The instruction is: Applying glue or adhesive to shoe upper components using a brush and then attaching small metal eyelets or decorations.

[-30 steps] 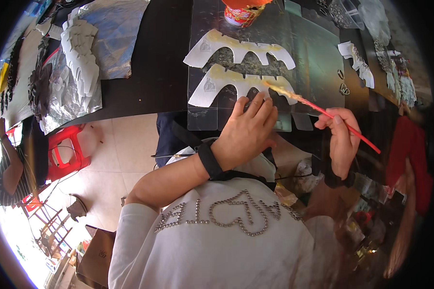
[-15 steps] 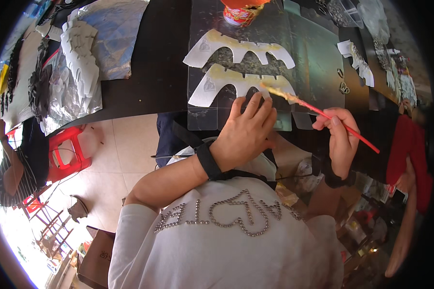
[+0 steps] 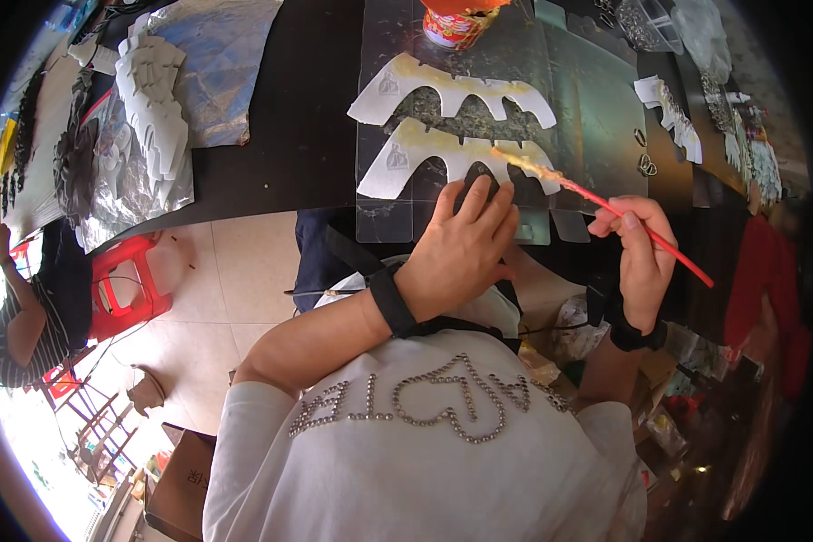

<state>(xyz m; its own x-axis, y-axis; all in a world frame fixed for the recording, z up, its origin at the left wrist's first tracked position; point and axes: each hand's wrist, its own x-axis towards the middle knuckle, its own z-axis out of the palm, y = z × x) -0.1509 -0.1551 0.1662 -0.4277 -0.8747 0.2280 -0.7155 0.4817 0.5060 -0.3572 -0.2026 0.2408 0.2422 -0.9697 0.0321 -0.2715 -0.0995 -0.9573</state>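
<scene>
Two white cut-out pieces with curved notches lie on a clear sheet, the far piece (image 3: 397, 86) behind the near piece (image 3: 384, 172). Both carry a yellowish smear along their upper edges. My left hand (image 3: 461, 239) is spread with its fingertips at the near piece's lower edge, and nothing shows in its grasp. Between the fingers of my right hand (image 3: 643, 257) is a thin red brush (image 3: 605, 204). Its tip, coated with yellowish paste, touches or hovers just over the near piece's smeared edge; I cannot tell which.
A red patterned tub (image 3: 456, 27) stands behind the pieces. White cut pieces (image 3: 149, 99) are heaped on plastic at the left. More white pieces (image 3: 668, 113) and metal rings (image 3: 646, 163) lie at the right. A red stool (image 3: 134, 280) stands on the floor. Other people are at both sides.
The view has shifted slightly. My left hand stays in place and the brush tip remains at the near piece's edge. At the right, the other person's bare arm is now dim and blurred.
</scene>
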